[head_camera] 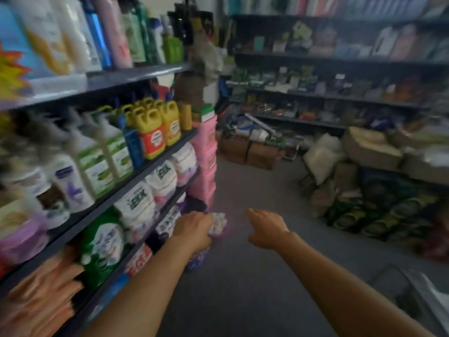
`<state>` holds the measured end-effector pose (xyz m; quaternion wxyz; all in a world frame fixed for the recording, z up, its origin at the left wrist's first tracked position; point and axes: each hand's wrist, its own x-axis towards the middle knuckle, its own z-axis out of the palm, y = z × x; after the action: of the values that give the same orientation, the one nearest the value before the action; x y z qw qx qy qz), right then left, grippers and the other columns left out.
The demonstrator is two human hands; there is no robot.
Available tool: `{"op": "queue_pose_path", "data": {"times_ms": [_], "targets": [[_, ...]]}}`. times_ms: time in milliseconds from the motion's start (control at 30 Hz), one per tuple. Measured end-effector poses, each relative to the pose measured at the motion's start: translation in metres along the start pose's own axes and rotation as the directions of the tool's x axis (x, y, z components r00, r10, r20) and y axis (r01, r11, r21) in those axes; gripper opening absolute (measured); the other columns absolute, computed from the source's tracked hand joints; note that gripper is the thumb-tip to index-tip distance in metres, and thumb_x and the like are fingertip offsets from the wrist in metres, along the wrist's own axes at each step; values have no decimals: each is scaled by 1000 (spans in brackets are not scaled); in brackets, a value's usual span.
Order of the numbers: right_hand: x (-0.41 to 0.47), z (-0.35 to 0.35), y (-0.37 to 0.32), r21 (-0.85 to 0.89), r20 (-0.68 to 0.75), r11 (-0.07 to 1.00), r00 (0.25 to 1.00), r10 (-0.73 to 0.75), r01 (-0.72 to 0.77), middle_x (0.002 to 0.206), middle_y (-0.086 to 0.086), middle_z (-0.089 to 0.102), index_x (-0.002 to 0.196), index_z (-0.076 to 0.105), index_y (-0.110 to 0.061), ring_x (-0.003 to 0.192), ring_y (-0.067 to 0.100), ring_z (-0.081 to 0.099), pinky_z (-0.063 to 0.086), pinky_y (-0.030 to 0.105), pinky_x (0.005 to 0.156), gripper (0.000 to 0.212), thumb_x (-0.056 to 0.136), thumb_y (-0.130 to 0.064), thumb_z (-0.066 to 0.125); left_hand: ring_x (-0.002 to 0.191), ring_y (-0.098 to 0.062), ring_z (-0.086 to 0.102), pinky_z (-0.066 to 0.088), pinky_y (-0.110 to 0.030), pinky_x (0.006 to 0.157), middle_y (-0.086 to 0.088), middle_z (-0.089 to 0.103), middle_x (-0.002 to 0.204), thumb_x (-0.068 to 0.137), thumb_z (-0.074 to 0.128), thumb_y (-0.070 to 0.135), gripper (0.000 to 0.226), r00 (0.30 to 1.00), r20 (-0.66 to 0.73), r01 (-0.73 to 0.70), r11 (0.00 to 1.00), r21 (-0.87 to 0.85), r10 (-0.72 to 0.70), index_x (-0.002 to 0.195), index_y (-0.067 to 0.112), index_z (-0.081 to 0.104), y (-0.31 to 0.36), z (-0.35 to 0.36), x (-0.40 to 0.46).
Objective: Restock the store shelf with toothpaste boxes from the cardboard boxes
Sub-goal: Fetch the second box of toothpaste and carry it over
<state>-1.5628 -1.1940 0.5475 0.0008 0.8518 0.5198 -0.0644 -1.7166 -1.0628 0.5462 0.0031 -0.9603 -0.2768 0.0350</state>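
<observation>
Both bare arms reach forward into a store aisle, and the whole view is smeared by motion blur. The left hand is low beside the near end of the left-hand shelf unit, its back to the camera; a small white, patterned pack shows just past its knuckles, but whether the fingers hold it or merely pass in front of it cannot be told. The right hand hangs over the grey floor with fingers loosely spread and thumb out, holding nothing. On the left shelf unit, tall bottles stand on the top level, yellow jugs and white spray bottles with green labels on the level below, and white detergent bags lower still, with a green bag nearer. A stack of pink packs stands at the far end of that unit. At the far end of the aisle two brown cardboard boxes sit on the floor under the far shelving, which is filled with blurred goods. To the right, sacks and bundles are piled on the floor. No toothpaste box can be made out anywhere in the blur, neither in the hands nor on the shelves.
</observation>
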Motion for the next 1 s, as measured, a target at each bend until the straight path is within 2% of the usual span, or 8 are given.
{"op": "queue_pose_path", "data": {"times_ms": [133,300,433,667,767,1000], "targets": [[78,-29,88,-30,-15,997,997,72,-73,117,8,60,129,41,-15,111,30,57,44,33,82,52,82,-29,59,118,-29,52,42,-35,90,-6,56,125,89,54,32,33,996,-34,-83,997,6,83,118,16,52,36,-25,123],[174,-49,183,-28,-45,991,990,131,-133,120,8,58,135,38,-14,112,30,55,43,34,85,58,85,-31,58,115,-28,53,44,-36,87,-8,55,123,88,57,33,33,988,-24,-150,988,23,151,115,15,51,64,-48,266],[250,-51,239,-46,-25,985,986,165,-166,123,8,57,141,32,-13,114,30,54,42,34,86,62,86,-31,57,116,-29,53,45,-37,90,-8,56,125,87,57,33,35,982,1,-189,981,37,189,117,16,51,63,-42,371],[460,-93,351,-37,-22,974,974,224,-225,136,5,50,149,22,-14,124,27,49,41,35,96,75,87,-38,59,120,-27,51,43,-35,93,-9,53,130,89,59,35,46,981,19,-194,981,12,194,129,14,48,35,-56,626],[543,-123,396,-37,-37,969,969,245,-246,129,4,54,142,30,-16,118,27,52,43,33,89,68,85,-36,61,119,-28,51,46,-38,94,-9,53,128,88,61,36,45,980,39,-194,981,-8,194,126,15,50,27,-75,730],[756,-141,502,-13,-3,979,979,205,-205,114,6,58,121,42,-15,106,28,58,45,35,78,46,83,-30,64,107,-27,56,45,-36,77,-7,57,116,87,61,33,27,975,27,-223,975,4,223,106,16,52,19,-87,966]]}}
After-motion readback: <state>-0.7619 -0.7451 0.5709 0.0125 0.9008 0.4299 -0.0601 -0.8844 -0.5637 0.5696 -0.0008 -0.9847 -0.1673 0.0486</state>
